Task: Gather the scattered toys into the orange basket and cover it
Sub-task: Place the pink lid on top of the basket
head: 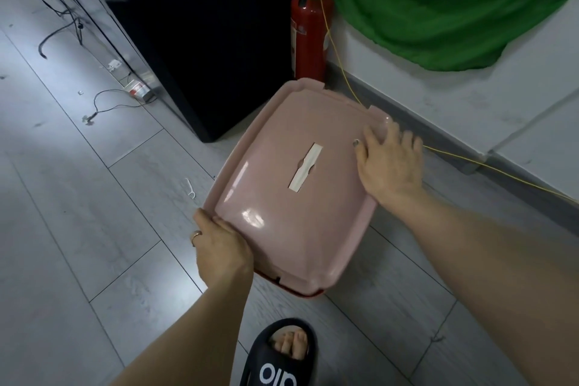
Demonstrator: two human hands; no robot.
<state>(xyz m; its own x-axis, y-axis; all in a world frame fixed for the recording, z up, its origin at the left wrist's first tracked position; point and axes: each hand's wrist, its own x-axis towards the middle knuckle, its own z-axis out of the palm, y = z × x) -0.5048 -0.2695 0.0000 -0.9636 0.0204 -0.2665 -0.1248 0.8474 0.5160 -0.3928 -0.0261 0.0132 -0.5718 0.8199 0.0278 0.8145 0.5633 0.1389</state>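
A pink lid (282, 191) with a white strip across its middle lies on top of the orange basket, of which only a thin reddish rim (308, 294) peeks out at the near edge. My left hand (219, 247) grips the lid's near left corner, fingers curled under the edge. My right hand (388, 163) lies flat on the lid's far right corner, fingers spread and pressing down. No toys are visible; the basket's inside is hidden by the lid.
A red fire extinguisher (308, 25) stands just behind the basket beside a black cabinet (200, 41). A green cloth (445, 0) hangs on the wall at right. A yellow cable (488, 166) runs along the skirting. My slippered foot (288, 354) is near. Black wires (59, 25) lie at left.
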